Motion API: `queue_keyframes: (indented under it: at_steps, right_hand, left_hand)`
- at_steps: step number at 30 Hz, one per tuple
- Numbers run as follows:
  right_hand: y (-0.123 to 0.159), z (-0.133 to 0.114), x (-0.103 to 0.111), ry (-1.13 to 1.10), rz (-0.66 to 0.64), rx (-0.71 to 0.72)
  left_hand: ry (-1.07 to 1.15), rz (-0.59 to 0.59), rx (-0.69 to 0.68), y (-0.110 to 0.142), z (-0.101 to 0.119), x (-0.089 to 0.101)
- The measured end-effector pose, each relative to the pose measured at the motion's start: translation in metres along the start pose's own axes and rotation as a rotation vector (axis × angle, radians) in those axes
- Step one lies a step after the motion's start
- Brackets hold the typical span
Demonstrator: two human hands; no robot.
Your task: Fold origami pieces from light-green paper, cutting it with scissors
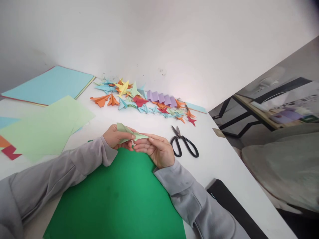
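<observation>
While both hands hold it above the far end of a green sheet (119, 192), a folded piece of pale green paper (140, 136) lies with its long axis roughly left to right, broad end left, narrow tip right. Left hand (119, 136): grip closed on the broad part, thumb on top and aimed right, fingers curled below. Right hand (160, 151): palm partly up, fingers reaching left, grip a light pinch at the tip. Grey sleeves, forearms angling inward. Just right, black-handled scissors (178, 134) on the white desk (211, 159), blades apart, pointing away. Beyond: many-coloured folded shapes (138, 100) and a purple pleated strip (160, 98). Left: light green sheets (45, 127), blue-topped stack (50, 84). Far right, past the desk: dark lettering (296, 102), blurred, seemingly ending "KET".
</observation>
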State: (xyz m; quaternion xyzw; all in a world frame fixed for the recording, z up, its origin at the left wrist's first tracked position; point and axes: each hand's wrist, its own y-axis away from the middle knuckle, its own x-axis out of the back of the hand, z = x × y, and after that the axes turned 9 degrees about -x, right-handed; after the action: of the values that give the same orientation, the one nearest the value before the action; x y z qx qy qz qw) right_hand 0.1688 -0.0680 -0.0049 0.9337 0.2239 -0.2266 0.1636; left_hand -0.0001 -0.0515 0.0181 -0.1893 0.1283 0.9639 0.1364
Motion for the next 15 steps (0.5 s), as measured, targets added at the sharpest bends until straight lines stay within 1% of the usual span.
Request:
queue_keyframes:
  at_steps: [4, 7, 10, 15]
  right_hand:
    - [0.0002, 0.0001, 0.0016, 0.018, -0.016, 0.000]
    - [0.0004, 0.0018, 0.0001, 0.045, 0.012, 0.020]
    - [0.0003, 0.0046, -0.0023, 0.060, 0.046, 0.043]
    - [0.0001, 0.0066, -0.0036, 0.043, 0.062, 0.049]
  left_hand:
    - [-0.004, 0.010, 0.005, -0.0008, -0.0004, 0.0008]
    - [-0.026, 0.008, 0.007, -0.0007, -0.0011, 0.0005]
    - [-0.047, -0.004, -0.009, 0.0002, -0.0019, -0.0002]
    - [-0.077, -0.051, -0.029, 0.0013, -0.0030, 0.0005]
